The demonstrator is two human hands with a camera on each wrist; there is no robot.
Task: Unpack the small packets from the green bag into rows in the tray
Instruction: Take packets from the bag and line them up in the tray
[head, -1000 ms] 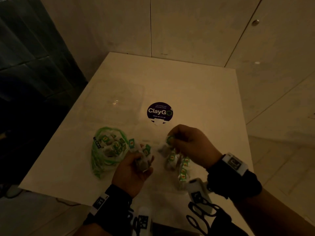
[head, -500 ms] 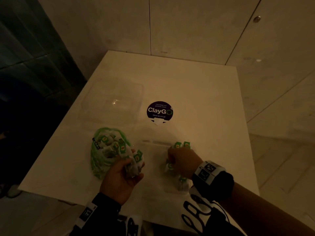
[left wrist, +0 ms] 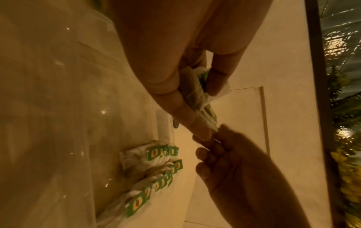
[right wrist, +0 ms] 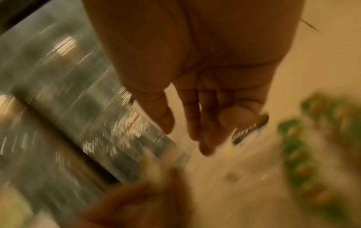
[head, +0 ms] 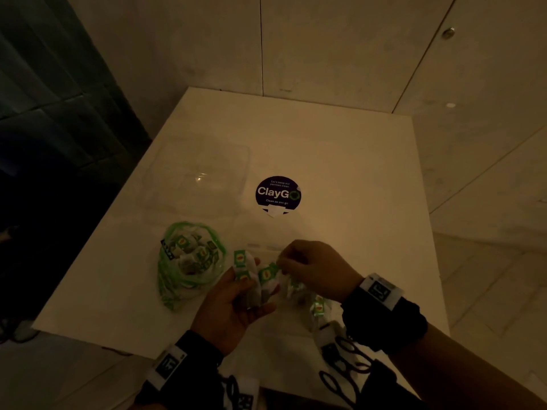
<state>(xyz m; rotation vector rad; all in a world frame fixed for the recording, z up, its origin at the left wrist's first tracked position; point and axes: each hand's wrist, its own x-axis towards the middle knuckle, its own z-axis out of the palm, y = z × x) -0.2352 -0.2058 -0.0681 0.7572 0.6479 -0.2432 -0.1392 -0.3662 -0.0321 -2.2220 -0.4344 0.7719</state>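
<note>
The green bag point(head: 189, 261) lies open on the table's near left, with several small green-labelled packets inside. My left hand point(head: 251, 291) grips a bunch of packets point(head: 244, 272) just right of the bag; the left wrist view shows this bundle point(left wrist: 197, 92) pinched between thumb and fingers. My right hand point(head: 281, 261) reaches in from the right, and its fingertips point(left wrist: 218, 134) touch the bundle's tip. In the blurred right wrist view its thumb and fingers point(right wrist: 195, 131) are apart with nothing between them. A row of packets point(left wrist: 156, 169) lies in the clear tray point(head: 263, 246).
A second clear plastic container point(head: 195, 179) sits farther back on the left. A round purple ClayGo sticker point(head: 278, 195) marks the white table's point(head: 355, 202) middle. Walls close off the table's far side, and dark glass stands on the left.
My right hand put a packet down in the tray, then rose back to my left hand's bundle. The left hand shifted slightly right, still holding its packets.
</note>
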